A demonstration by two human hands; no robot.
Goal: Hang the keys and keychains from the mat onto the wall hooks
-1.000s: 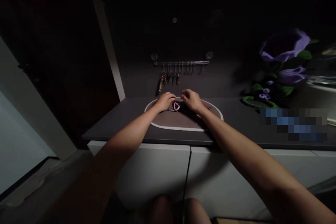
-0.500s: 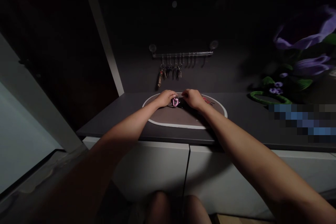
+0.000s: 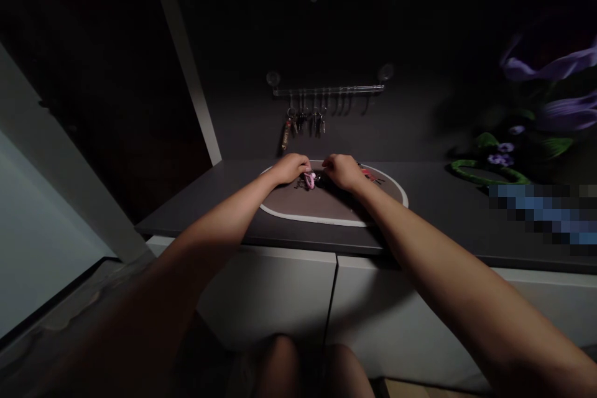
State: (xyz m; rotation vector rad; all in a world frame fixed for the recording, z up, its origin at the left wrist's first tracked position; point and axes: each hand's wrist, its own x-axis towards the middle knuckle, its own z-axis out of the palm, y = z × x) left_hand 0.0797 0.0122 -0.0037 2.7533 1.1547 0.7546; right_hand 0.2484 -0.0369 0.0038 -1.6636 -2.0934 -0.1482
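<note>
My left hand [image 3: 290, 168] is closed, its fingertips pinching a pink keychain [image 3: 309, 181] with small metal keys about it. The keychain is low over a brown oval mat [image 3: 312, 208] with a white border. Just right of it, my right hand [image 3: 344, 172] has its fingers curled together, and what they hold, if anything, is hidden. A small dark shiny piece shows between the two hands. Some red and black items [image 3: 369, 175] lie on the mat beyond my right hand, partly covered by it.
A clear hook rail [image 3: 329, 91] on the dark wall carries several key bunches [image 3: 303, 120] on its left hooks. Purple flowers [image 3: 566, 113] and a green ring [image 3: 487, 171] stand right on the grey counter [image 3: 433, 217]. White cabinet doors [image 3: 275, 298] are below.
The view has tilted down and shifted slightly. My left fingers have closed on the pink keychain, which has turned and now shows keys beside it. My right fingers have curled in more.
</note>
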